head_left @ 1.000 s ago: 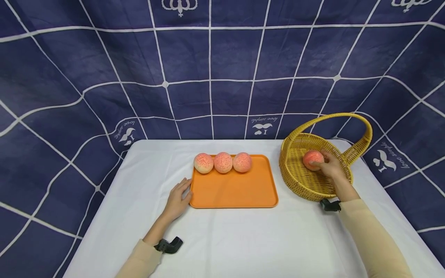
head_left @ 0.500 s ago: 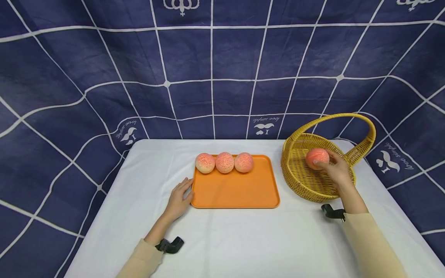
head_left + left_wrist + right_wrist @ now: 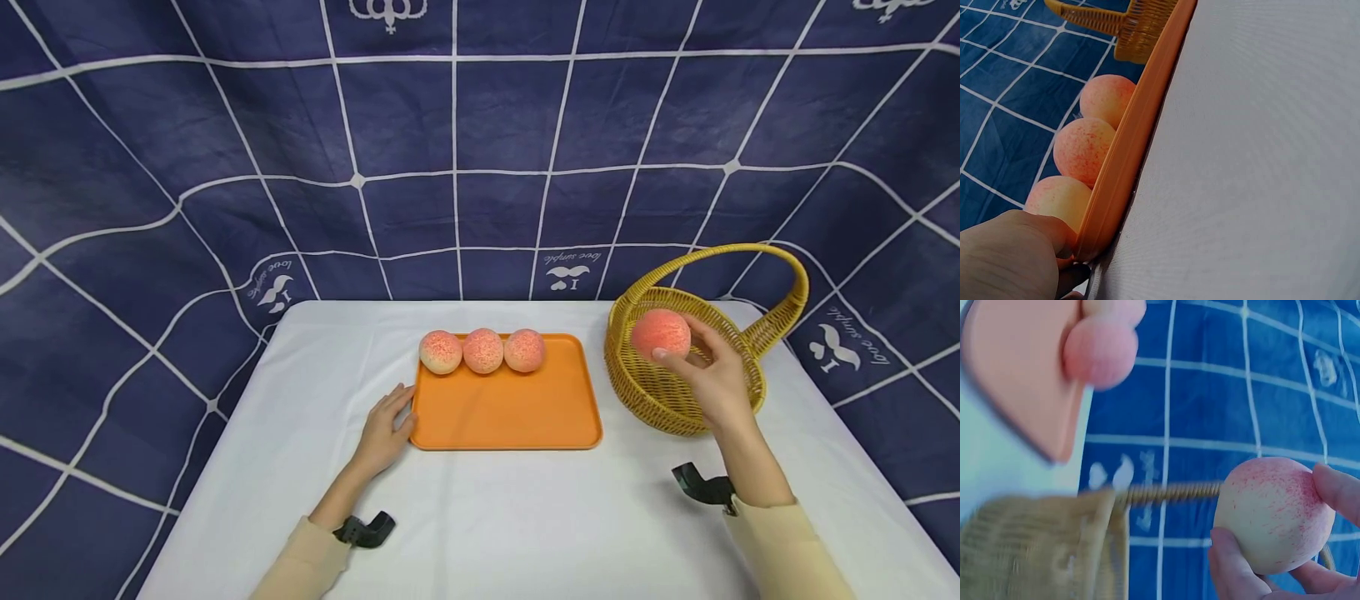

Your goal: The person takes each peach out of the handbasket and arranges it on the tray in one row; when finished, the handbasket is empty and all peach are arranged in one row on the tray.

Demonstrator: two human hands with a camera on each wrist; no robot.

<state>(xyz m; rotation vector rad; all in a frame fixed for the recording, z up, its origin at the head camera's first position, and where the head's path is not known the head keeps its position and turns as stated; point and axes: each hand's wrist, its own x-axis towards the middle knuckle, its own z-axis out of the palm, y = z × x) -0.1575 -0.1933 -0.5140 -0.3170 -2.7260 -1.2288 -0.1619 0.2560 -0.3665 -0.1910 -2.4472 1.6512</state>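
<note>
My right hand point(image 3: 716, 379) holds a pink peach point(image 3: 662, 335) above the yellow wicker basket point(image 3: 626, 392). In the right wrist view, the thumb and fingers grip that peach point(image 3: 1272, 515) from its sides, and its pale underside shows. An orange tray point(image 3: 506, 412) lies left of the basket. Along its back edge sit a left peach point(image 3: 440, 352), a middle peach point(image 3: 483, 351) and a right peach point(image 3: 524, 350) in a row. My left hand point(image 3: 384, 433) rests at the tray's left edge with fingers extended. In the left wrist view, the left hand point(image 3: 1013, 253) touches the tray's corner, its fingertips partly hidden.
The basket's tall arched handle point(image 3: 720, 250) rises over its back and right side. A white cloth covers the table point(image 3: 525, 525). A dark blue curtain with white lines point(image 3: 495, 125) hangs behind and at both sides.
My right hand has lifted the peach up from inside the basket and drawn it back toward me and a little left. The left hand, the tray and its peaches stay in place.
</note>
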